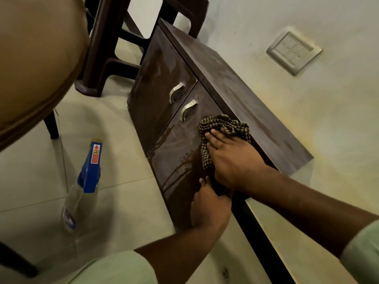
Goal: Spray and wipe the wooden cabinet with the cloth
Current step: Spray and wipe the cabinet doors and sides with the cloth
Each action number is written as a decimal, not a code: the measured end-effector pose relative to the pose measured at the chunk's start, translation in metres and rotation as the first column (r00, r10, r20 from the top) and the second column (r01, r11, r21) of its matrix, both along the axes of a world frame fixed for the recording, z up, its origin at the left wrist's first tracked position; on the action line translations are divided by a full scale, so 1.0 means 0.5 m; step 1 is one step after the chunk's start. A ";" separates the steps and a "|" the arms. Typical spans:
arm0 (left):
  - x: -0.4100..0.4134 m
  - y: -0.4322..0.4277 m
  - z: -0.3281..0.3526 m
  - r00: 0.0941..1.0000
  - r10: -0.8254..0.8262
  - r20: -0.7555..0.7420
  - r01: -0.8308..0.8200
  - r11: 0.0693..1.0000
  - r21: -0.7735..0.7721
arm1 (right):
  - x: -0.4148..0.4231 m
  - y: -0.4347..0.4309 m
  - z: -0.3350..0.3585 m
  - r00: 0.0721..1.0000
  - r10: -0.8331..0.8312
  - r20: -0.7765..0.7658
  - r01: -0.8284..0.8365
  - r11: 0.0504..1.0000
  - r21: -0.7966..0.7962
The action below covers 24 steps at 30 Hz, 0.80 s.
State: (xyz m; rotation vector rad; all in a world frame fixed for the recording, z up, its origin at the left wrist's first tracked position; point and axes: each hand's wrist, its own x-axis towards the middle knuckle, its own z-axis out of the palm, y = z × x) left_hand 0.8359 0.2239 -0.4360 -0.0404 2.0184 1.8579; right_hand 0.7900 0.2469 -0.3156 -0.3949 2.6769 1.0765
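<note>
A low dark wooden cabinet (160,78) with two doors and silver handles stands against the wall. The nearer door is wet with spray drops and streaks. My right hand (231,158) presses a checked cloth (225,125) flat against that door near its top edge, fingers stretched over the cloth. My left hand (209,206) rests on the lower part of the same door, fingers against the wood, holding nothing. A clear spray bottle (82,193) with a blue trigger head stands on the floor tiles to the left of the cabinet.
A tan cushioned chair (34,64) fills the upper left, close to the bottle. A dark plastic chair (106,48) stands behind the cabinet's far end. A switch plate (294,52) is on the wall. Pale floor tiles (123,165) lie between chair and cabinet.
</note>
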 end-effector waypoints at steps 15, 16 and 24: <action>0.003 -0.026 0.002 0.988 -0.131 -0.081 0.126 0.990 -0.063 | 0.004 -0.011 -0.014 0.998 -0.046 0.051 0.045 0.999 0.025; 0.003 -0.026 0.003 0.988 -0.131 -0.085 0.125 0.989 -0.076 | 0.018 -0.006 -0.015 0.996 -0.053 0.067 0.051 0.998 0.035; 0.011 -0.018 -0.004 0.992 -0.107 -0.062 0.111 0.992 0.060 | -0.102 -0.037 -0.013 0.999 0.008 -0.052 -0.008 1.000 0.000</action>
